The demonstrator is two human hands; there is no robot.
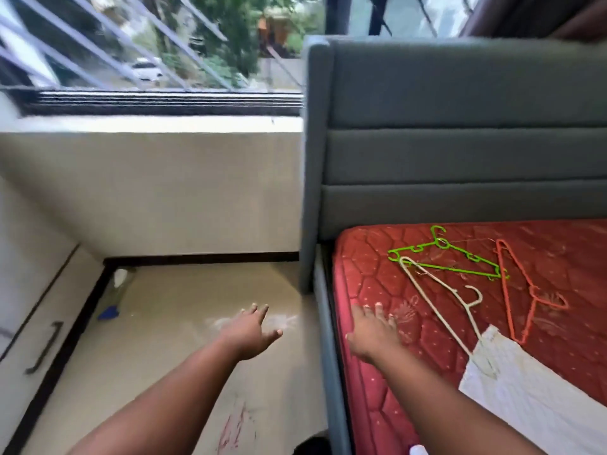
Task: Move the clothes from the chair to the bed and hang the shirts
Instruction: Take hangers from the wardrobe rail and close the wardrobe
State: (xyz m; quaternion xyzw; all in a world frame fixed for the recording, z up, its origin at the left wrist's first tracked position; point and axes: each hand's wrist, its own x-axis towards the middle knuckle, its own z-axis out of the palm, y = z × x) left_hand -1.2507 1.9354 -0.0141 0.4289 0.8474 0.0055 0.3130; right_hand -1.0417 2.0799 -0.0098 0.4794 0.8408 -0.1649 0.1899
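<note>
Three hangers lie on the red mattress (371, 277): a green hanger (448, 257) nearest the headboard, a white hanger (440, 310) in front of it, and an orange hanger (519, 290) to the right. A white garment (522, 392) lies over the white hanger's lower end. My right hand (372, 333) hovers open over the mattress's left edge, left of the white hanger, holding nothing. My left hand (251, 330) reaches out open over the floor beside the bed, also holding nothing. No chair is in view.
The grey padded headboard (460, 139) rises behind the mattress. A barred window (147, 54) sits above a low wall. A cupboard with a dark handle (46, 346) stands at the left. A bottle (120, 284) and a blue object (108, 312) lie in the floor's corner.
</note>
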